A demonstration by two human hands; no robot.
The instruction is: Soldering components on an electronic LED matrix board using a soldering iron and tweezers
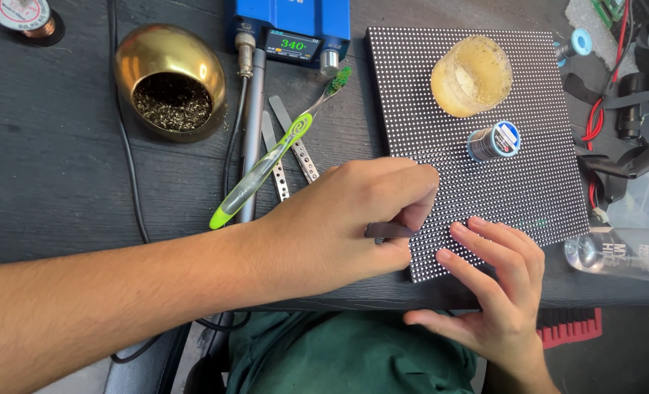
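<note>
The left hand [339,219] gripped a slim dark tool [389,230] against the near edge of the black square dot-grid LED panel [514,190] lying on the dark counter [47,182], while the right hand [503,281], holding nothing, steadied it flat-fingered; the work appeared unfinished.

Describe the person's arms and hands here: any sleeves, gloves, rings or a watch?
Both are bare. The left hand and its long forearm show no sleeve, glove, watch or ring; the forearm has fine hair. The right hand is also ungloved and ringless, with short nails; its wrist leaves the picture, bare as far as visible. Dark green clothing shows below.
</note>
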